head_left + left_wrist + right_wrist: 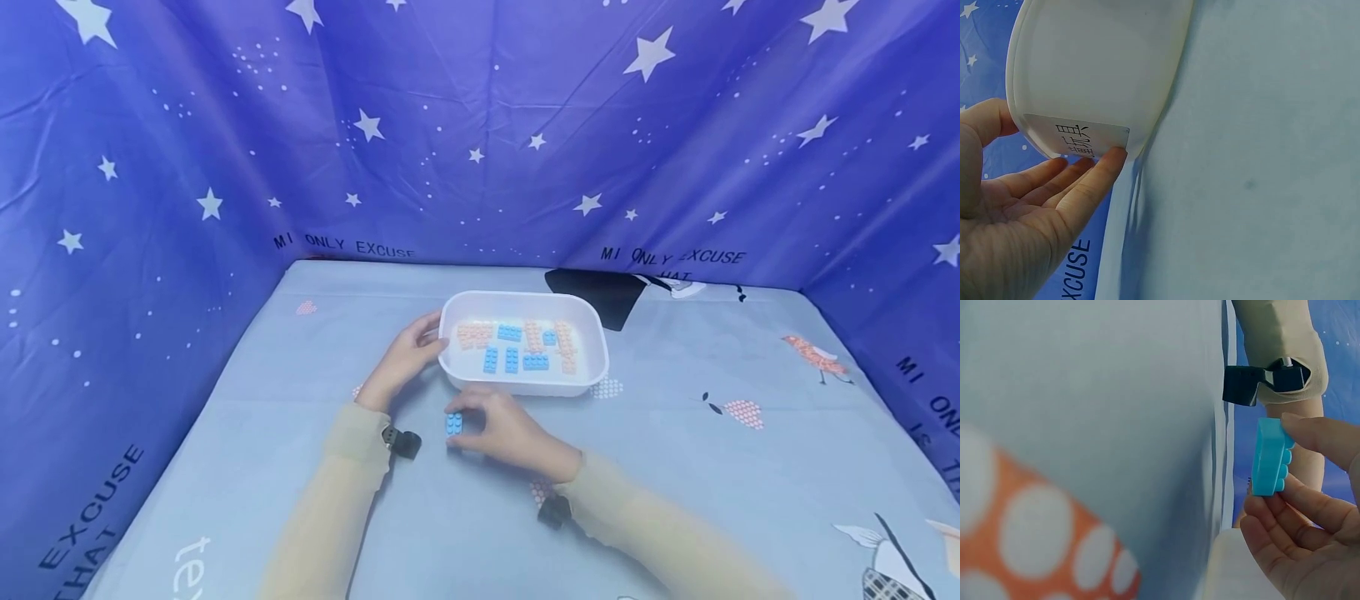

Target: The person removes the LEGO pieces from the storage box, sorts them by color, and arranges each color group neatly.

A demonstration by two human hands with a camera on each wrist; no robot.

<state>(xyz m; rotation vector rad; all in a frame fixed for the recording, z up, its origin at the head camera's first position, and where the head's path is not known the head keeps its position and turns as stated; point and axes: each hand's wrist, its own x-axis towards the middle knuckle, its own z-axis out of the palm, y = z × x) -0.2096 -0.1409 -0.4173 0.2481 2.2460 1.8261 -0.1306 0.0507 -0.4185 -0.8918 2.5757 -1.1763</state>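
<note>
My right hand [510,429] pinches a blue building brick [453,424] between thumb and fingers, in front of the white plastic bin [525,388]. In the right wrist view the brick [1267,457] shows its smooth underside, with its studs turned toward the hand. With my left hand [405,360] I hold the left end of the bin, thumb at the rim and fingertips against the outer wall. A label with dark printed characters [1075,136] sits under those fingers. Inside the bin lie several blue bricks [512,360] and several peach bricks [533,336], spread over its floor.
A grey-blue patterned cloth [675,467] covers the table. Purple-blue star-printed curtains [480,192] hang at the back and both sides. Each wrist wears a strap with a black device, the left one [406,444] close to the cloth.
</note>
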